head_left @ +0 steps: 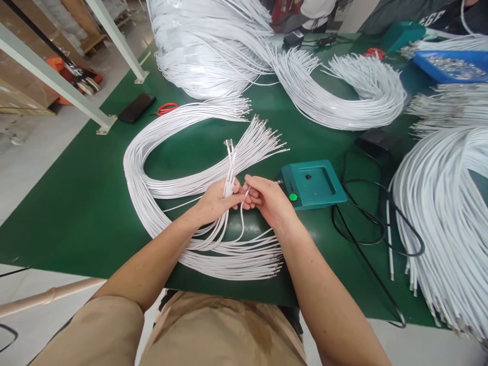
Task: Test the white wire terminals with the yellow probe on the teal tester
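My left hand [221, 199] is closed around a small bunch of white wires [230, 170], whose metal-tipped ends stick up above the fist. Close beside it, my right hand [267, 195] pinches the end of a single white wire [243, 221] between thumb and fingers. That wire hangs down in a curve toward the others. Under and behind my hands, a large curved bundle of white wires [133, 162] lies on the green table [68, 203], its ends fanned out. Just right of my right hand sits a teal device [314, 183] with a green button.
More white wire bundles lie at the back [213, 46], back right [343, 112] and right [442, 213]. Black cables [366, 223] loop beside the device. A phone [136, 108] and red-handled scissors [166, 108] lie back left. A blue tray [450, 66] holds small metal parts.
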The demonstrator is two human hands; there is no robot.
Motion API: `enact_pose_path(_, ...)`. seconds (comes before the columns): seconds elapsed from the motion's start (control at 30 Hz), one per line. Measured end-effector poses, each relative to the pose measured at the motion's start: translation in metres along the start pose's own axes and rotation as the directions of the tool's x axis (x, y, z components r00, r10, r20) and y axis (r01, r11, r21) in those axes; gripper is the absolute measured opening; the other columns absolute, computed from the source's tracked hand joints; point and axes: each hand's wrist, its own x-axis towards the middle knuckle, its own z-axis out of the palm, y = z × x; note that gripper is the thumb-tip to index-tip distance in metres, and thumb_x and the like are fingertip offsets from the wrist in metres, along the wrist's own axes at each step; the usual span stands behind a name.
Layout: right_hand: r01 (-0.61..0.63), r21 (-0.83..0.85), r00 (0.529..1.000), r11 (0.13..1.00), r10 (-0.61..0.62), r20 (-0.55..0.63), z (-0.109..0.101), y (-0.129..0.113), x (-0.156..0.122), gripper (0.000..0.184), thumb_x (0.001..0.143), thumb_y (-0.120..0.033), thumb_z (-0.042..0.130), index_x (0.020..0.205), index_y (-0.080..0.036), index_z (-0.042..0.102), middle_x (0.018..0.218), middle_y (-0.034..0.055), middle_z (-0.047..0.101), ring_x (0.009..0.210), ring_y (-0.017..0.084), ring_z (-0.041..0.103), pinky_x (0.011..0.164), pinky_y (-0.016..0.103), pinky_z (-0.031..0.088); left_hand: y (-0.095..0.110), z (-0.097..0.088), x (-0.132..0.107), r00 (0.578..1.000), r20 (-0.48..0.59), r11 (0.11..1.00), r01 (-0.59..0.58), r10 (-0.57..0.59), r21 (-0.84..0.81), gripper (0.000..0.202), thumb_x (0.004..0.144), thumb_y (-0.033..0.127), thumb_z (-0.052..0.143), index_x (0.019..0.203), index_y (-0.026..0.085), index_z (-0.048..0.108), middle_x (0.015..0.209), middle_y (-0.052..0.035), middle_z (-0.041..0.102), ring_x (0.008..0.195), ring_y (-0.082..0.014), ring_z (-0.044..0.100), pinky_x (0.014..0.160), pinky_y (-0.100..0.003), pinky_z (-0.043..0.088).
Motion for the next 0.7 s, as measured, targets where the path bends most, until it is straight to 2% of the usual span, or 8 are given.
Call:
enact_pose_path(0.1, -0.004, 0.045, 0.999, 0.999, 0.002, 0.040, -0.0015, 0.0005, 0.0004, 0.037, 0.072, -0.047, 0.072, 0.060, -0.017, 0.054, 0.048, -0.0076, 0.041, 0.045, 0.007, 0.041, 0.050, 0.023, 0.037, -0.0009, -0.0039, 0.0009, 0.999, -0.032, 1.000, 0.005, -0.004, 0.006, 0.029, 0.076, 0.023, 0.068, 0.074, 0.018, 0.039, 0.069, 0.0045, 0.058, 0.059, -0.0072, 0.060, 0.058, -0.021, 0.047)
enact_pose_path(0.23, 0.023, 0.050, 0.999, 0.998, -0.025, 0.042, -0.0029, 0.0019, 0.0009, 0.036, 0.071, -0.050, 0.072, 0.068, -0.017, 0.058, 0.053, -0.0069, 0.046, 0.047, 0.006, 0.042, 0.051, 0.023, 0.037, -0.0016, -0.0075, 0.0024, 0.999, -0.045, 1.000, -0.006, 0.006, -0.013, 0.029, 0.076, 0.023, 0.069, 0.075, 0.017, 0.040, 0.072, 0.0036, 0.061, 0.061, -0.0082, 0.062, 0.058, -0.021, 0.048)
enact_pose_path(0.33, 0.053, 0.009, 0.998, 0.999, -0.052, -0.019, -0.0018, 0.0007, -0.0008, 0.033, 0.071, -0.047, 0.073, 0.073, -0.016, 0.062, 0.057, -0.0052, 0.051, 0.050, 0.007, 0.045, 0.052, 0.022, 0.037, -0.0017, -0.0091, 0.0031, 0.999, -0.047, 0.999, -0.018, 0.016, -0.048, 0.027, 0.077, 0.024, 0.069, 0.080, 0.017, 0.043, 0.075, 0.0018, 0.063, 0.065, -0.0107, 0.065, 0.059, -0.021, 0.048)
enact_pose_path(0.4, 0.092, -0.058, 0.993, 0.994, -0.096, -0.072, 0.0003, -0.0010, -0.0026, 0.032, 0.072, -0.047, 0.071, 0.073, -0.016, 0.064, 0.060, -0.0034, 0.055, 0.052, 0.007, 0.045, 0.053, 0.022, 0.039, -0.0016, -0.0100, 0.0031, 0.999, -0.040, 0.997, -0.038, 0.035, -0.064, 0.026, 0.078, 0.026, 0.069, 0.090, 0.017, 0.048, 0.076, 0.0009, 0.063, 0.068, -0.0125, 0.066, 0.059, -0.021, 0.048)
enact_pose_path(0.53, 0.178, -0.242, 0.959, 0.954, -0.223, -0.173, 0.0056, -0.0029, -0.0051, 0.025, 0.069, -0.040, 0.073, 0.074, -0.016, 0.068, 0.064, -0.0007, 0.061, 0.054, 0.007, 0.047, 0.055, 0.023, 0.042, -0.0013, -0.0110, 0.0023, 0.996, -0.030, 0.995, -0.082, 0.081, -0.058, 0.046, 0.079, 0.027, 0.068, 0.121, 0.019, 0.050, 0.077, 0.0018, 0.060, 0.070, -0.0133, 0.066, 0.060, -0.023, 0.049)
enact_pose_path(0.6, 0.180, -0.279, 0.952, 0.943, -0.239, -0.194, 0.0066, -0.0027, -0.0049, 0.022, 0.067, -0.036, 0.073, 0.075, -0.016, 0.069, 0.063, -0.0006, 0.062, 0.054, 0.008, 0.047, 0.055, 0.023, 0.043, -0.0014, -0.0109, 0.0020, 0.996, -0.029, 0.995, -0.086, 0.084, -0.057, 0.048, 0.079, 0.027, 0.067, 0.124, 0.019, 0.051, 0.079, 0.0010, 0.060, 0.070, -0.0131, 0.066, 0.060, -0.023, 0.049)
enact_pose_path(0.7, 0.147, -0.288, 0.957, 0.946, -0.209, -0.200, 0.0051, -0.0021, -0.0032, 0.018, 0.068, -0.033, 0.069, 0.073, -0.015, 0.068, 0.062, -0.0006, 0.062, 0.052, 0.008, 0.047, 0.053, 0.023, 0.044, -0.0015, -0.0104, 0.0018, 0.997, -0.023, 0.995, -0.080, 0.079, -0.051, 0.041, 0.079, 0.029, 0.068, 0.117, 0.017, 0.057, 0.081, -0.0008, 0.060, 0.070, -0.0131, 0.065, 0.059, -0.022, 0.049)
